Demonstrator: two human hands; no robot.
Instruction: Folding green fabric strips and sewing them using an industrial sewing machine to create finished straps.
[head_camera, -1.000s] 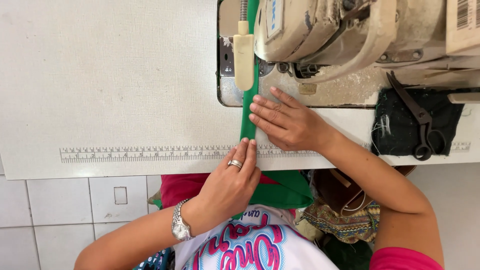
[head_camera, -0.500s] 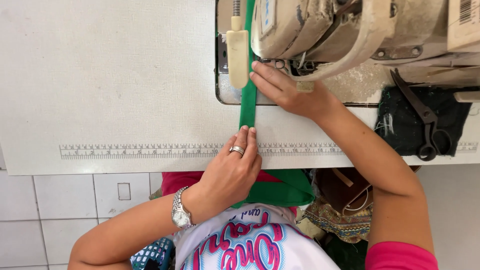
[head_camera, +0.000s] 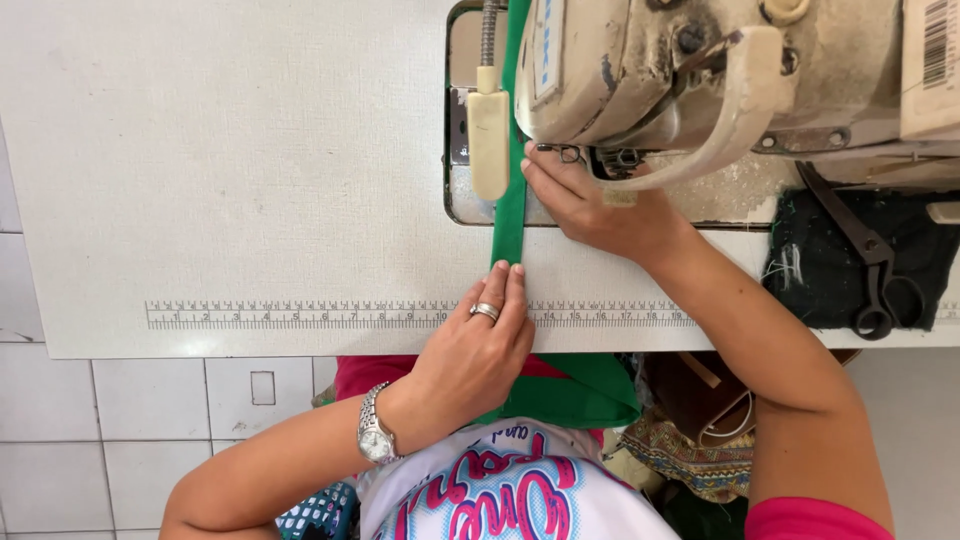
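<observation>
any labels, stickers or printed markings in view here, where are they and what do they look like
White barcode sticker: top right, on the cream sewing machine; rectangular, black bars.
Blue vertical label strip: on the machine's left face, above the green fabric strip; narrow, pale lettering.
Printed ruler scale: along the white table near edge, under the left hand; black ticks.
No packages or screens.

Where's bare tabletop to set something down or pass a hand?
Free: the wide white tabletop left of the green strip, above the printed ruler. Crowded: around the sewing machine, where the right hand and left hand press the strip; scissors on dark cloth at right.
</observation>
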